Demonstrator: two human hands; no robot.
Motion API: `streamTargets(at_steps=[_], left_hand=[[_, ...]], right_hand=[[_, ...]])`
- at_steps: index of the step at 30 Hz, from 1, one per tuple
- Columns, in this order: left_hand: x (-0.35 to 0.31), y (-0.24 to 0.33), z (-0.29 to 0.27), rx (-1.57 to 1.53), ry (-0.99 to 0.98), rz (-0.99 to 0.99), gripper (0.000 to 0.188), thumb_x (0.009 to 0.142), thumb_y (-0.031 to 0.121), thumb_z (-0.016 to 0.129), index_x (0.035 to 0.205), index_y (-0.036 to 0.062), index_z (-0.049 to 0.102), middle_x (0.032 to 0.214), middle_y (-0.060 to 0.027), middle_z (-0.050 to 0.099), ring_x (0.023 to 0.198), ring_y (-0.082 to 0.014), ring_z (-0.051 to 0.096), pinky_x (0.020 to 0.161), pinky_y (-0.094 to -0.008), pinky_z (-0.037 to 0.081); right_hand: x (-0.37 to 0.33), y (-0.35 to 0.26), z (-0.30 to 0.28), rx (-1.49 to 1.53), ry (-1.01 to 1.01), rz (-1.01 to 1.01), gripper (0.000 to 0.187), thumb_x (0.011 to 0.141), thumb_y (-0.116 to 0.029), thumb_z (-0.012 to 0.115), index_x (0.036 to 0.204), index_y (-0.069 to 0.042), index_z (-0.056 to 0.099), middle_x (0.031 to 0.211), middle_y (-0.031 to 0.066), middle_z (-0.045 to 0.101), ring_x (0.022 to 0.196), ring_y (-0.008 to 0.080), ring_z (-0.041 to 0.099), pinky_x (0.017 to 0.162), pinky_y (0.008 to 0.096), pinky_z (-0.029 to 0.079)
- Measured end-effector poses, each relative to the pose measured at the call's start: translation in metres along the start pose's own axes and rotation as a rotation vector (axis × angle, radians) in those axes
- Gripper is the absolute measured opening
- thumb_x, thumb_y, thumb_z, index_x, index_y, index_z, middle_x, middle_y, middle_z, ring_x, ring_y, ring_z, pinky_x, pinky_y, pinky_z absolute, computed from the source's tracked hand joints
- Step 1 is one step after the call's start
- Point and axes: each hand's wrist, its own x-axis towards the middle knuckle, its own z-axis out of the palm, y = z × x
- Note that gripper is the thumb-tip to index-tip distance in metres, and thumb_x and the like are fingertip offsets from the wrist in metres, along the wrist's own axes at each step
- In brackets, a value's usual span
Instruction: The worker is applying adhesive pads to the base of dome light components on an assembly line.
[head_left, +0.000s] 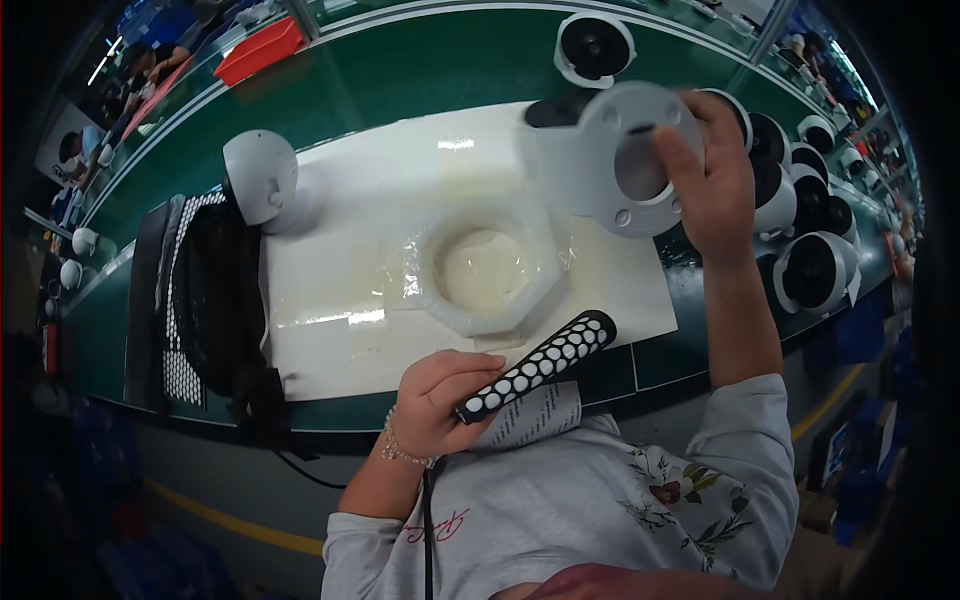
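White ring-ended housing (597,165) — in right hand (728,190)

This looks like a workroom in a factory. There is a long green counter (655,367). On its right side sit lots of white round things with black middles (815,272), and they look much the same. A red bin (258,52) and metal posts (774,30) are on the far side. More people (150,68) are at the far left and far right. A yellow line (245,529) runs along the grey floor (250,475).
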Motion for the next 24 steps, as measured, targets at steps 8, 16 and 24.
streamTargets(at_steps=[8, 16, 24], left_hand=[[-0.01, 0.013, -0.005, -0.187, 0.152, -0.177, 0.027, 0.061, -0.004, 0.067, 0.086, -0.0023, 0.058, 0.092, -0.0136, 0.062, 0.076, -0.0216, 0.062, 0.066, -0.028, 0.049], [-0.009, 0.025, -0.012, -0.604, 0.421, -0.382, 0.032, 0.066, -0.008, 0.062, 0.097, -0.0053, 0.053, 0.089, -0.0086, 0.057, 0.077, -0.0144, 0.056, 0.068, -0.0248, 0.046], [0.008, 0.034, -0.009, -0.675, 0.532, -0.503, 0.032, 0.072, -0.012, 0.06, 0.102, -0.0027, 0.053, 0.09, -0.0062, 0.058, 0.081, -0.0119, 0.056, 0.072, -0.022, 0.044]], right_hand=[[-0.013, 0.009, 0.059, 0.074, -0.478, 0.406, 0.035, 0.086, -0.019, 0.055, 0.117, -0.005, 0.049, 0.094, 0.0049, 0.056, 0.085, 0.0094, 0.051, 0.077, 0.021, 0.039], [-0.026, -0.034, 0.019, 0.052, -0.579, -0.237, 0.043, 0.072, -0.018, 0.069, 0.108, -0.001, 0.053, 0.101, 0.0107, 0.056, 0.092, 0.028, 0.054, 0.083, 0.0357, 0.042], [-0.041, -0.04, 0.028, -0.015, -0.691, -0.051, 0.042, 0.065, -0.002, 0.072, 0.103, -0.005, 0.054, 0.092, 0.0098, 0.058, 0.076, 0.0193, 0.057, 0.064, 0.0263, 0.044]])
